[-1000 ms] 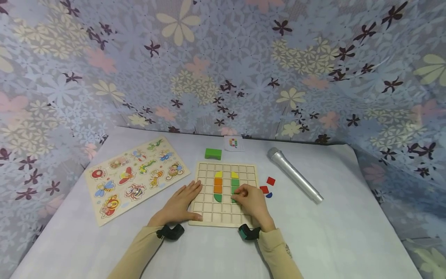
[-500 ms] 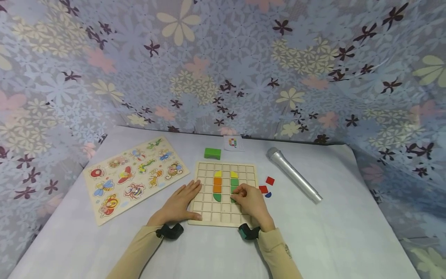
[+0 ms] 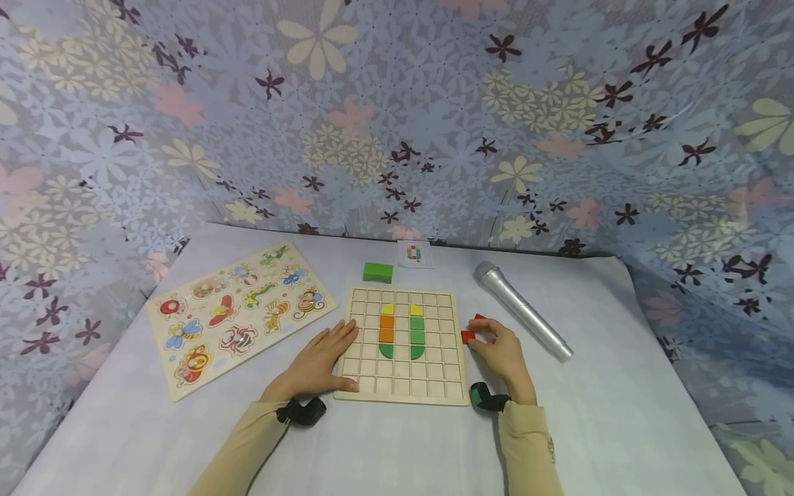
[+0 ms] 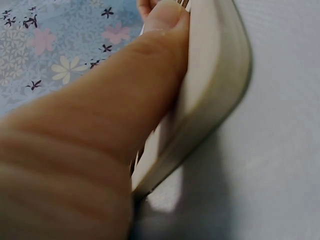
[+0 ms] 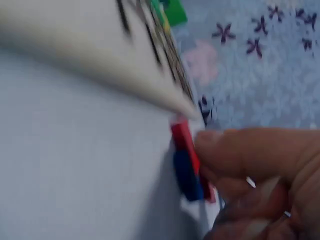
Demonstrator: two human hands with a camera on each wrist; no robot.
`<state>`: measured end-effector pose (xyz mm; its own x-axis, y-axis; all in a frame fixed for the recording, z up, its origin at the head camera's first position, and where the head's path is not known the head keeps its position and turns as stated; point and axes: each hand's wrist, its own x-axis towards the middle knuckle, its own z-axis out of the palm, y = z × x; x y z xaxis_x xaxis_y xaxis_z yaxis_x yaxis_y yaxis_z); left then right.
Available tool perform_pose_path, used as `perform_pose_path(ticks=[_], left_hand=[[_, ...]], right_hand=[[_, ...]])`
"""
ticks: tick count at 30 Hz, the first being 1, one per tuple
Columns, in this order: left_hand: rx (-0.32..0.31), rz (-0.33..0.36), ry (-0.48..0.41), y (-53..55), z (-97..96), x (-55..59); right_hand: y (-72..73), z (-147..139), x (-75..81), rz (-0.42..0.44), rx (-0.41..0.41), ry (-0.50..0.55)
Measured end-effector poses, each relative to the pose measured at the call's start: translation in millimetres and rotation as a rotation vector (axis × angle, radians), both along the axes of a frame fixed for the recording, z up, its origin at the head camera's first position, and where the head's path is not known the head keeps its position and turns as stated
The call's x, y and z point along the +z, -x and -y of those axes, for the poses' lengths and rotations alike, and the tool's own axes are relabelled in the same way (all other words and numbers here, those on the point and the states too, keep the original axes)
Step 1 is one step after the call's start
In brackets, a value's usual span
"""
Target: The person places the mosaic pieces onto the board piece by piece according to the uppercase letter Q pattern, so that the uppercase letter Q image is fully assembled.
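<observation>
Spreading flat at the centre-left of the head view, the left hand [image 3: 318, 362] lies with fingers extended over the left edge of the gridded wooden board [image 3: 402, 389], grasping nothing; the right hand [image 3: 504, 353], right of centre, has its fingertips at a red square [image 3: 467, 337] just beside the board's right edge; whether it pinches the square I cannot tell. Overlapping that square in the right wrist view is a blue piece [image 5: 186, 175]; a second red square [image 3: 480, 317] shows partly behind the fingers.

Near the middle of the frame, the board carries two columns of pieces; the left one runs from a yellow piece [image 3: 387, 309] through two orange squares [image 3: 387, 329] to a rounded green piece [image 3: 387, 351]; the right one has yellow, two green squares and a rounded green piece.

Above the board stand a green block [image 3: 378, 271] and a small pattern card [image 3: 405, 262]; a silver microphone [image 3: 524, 310] lies diagonally at right; an insect puzzle [image 3: 211, 333] fills the tabletop's [image 3: 384, 455] left; floral fabric [image 3: 397, 138] hangs behind.
</observation>
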<state>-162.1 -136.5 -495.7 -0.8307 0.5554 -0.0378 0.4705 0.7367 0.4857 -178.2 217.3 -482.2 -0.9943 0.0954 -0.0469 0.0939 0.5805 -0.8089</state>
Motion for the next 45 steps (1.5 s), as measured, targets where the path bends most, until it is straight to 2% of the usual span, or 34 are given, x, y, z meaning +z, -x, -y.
perform_pose_path(ticks=[4,11,16,23,30,35,45], left_hand=[[0.004,-0.004,0.002,0.9,0.2,1.4],[-0.002,-0.007,0.006,1.6,-1.0,1.6],[0.002,0.005,-0.005,-0.2,-0.2,1.5],[0.013,0.016,-0.008,-1.3,0.5,2.5],[0.006,0.011,-0.007,-0.8,-0.1,2.2],[0.007,0.002,0.0,-0.1,0.3,2.1],[0.01,0.026,-0.008,-0.5,0.3,2.0]], right_hand=[[3.0,-2.7,-0.2,0.018,0.03,-0.046],[11.5,1.3,12.4,0.065,0.082,-0.191],[15.2,2.0,8.5,0.042,0.059,-0.219],[16.0,0.7,3.0,0.055,-0.042,-0.097],[14.1,6.5,11.8,0.078,-0.089,0.038],[14.5,22.0,16.5,0.1,-0.029,0.156],[8.4,69.8,7.6,0.053,0.161,0.122]])
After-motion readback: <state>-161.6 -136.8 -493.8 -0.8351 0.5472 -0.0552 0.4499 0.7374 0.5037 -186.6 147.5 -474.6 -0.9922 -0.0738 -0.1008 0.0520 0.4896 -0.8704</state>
